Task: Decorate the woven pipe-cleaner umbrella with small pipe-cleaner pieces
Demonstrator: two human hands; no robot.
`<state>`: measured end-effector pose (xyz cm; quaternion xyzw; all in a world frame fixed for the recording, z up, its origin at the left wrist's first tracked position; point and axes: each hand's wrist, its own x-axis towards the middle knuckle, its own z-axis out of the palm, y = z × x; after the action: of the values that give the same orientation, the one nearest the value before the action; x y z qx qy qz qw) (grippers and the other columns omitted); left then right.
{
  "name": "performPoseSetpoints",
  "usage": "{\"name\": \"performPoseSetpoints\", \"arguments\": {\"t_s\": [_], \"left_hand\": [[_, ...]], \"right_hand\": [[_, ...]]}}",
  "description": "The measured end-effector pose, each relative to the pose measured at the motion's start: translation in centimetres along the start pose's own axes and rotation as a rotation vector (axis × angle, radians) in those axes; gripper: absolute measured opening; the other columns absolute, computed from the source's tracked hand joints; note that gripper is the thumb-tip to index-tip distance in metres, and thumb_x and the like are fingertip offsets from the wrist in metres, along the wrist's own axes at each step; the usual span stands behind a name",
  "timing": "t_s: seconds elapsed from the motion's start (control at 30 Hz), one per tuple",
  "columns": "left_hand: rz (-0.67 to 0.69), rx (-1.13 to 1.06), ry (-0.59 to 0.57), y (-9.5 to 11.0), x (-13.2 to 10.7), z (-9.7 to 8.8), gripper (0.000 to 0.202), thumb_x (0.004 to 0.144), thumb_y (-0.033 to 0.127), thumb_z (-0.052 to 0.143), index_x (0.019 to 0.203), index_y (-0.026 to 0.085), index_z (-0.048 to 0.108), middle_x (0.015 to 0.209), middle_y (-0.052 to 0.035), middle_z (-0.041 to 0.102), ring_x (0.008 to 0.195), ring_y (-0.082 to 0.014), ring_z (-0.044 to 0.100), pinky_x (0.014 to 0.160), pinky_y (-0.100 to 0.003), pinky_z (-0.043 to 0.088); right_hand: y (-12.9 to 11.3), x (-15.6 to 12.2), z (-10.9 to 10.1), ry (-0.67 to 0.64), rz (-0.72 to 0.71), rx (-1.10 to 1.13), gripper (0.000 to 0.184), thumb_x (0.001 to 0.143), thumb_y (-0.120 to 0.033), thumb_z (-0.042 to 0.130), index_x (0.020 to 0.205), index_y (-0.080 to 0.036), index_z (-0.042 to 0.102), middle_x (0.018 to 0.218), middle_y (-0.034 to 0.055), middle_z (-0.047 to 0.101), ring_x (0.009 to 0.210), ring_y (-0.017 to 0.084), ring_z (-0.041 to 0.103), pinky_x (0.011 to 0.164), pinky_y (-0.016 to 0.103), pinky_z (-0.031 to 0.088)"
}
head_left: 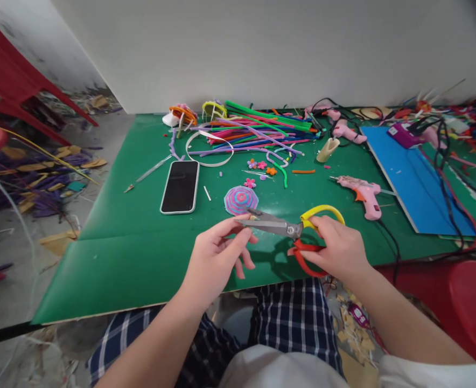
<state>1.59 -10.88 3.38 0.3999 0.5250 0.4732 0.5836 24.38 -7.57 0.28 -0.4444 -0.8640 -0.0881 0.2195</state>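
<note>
The right hand (338, 249) clamps the scissors (290, 229), blades pointing left toward the left hand's (216, 258) pinched fingers (238, 223).

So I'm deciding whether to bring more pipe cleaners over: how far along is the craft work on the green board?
Done, it seems: a striped pink-and-blue disc lies finished beside small flowers. In hand: the right hand holds scissors, blades nearly closed at the left hand's fingertips; what is being cut is too small to tell. Left: a big pile of uncut pipe cleaners and a bare white hoop.
</note>
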Motion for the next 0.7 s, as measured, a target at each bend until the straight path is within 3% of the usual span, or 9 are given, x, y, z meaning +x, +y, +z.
{"name": "performPoseSetpoints", "arguments": {"t_s": [0.53,0.7], "left_hand": [[-0.051,0.036,-0.076,-0.8,0.2,1.3,0.023,0.078,0.03,0.054,0.097,0.016,0.058,0.065,0.0023,0.054,0.035,-0.0013,0.04,0.027,-0.012,0.032],[-0.105,0.004,-0.104,-0.9,0.3,1.7,0.019,0.079,0.027,0.054,0.093,0.015,0.059,0.064,0.0023,0.055,0.032,0.0015,0.034,0.028,-0.011,0.026]], "right_hand": [[0.9,-1.8,-0.1,-0.041,-0.001,0.012,0.054,0.067,-0.056,0.059,0.095,-0.01,0.054,0.076,0.0071,0.066,0.061,0.016,0.06,0.051,0.025,0.042],[0.9,-2.1,-0.2,-0.06,0.013,0.017,0.042,0.072,-0.049,0.056,0.092,-0.012,0.054,0.078,0.0067,0.068,0.066,0.016,0.063,0.052,0.024,0.04]]}}
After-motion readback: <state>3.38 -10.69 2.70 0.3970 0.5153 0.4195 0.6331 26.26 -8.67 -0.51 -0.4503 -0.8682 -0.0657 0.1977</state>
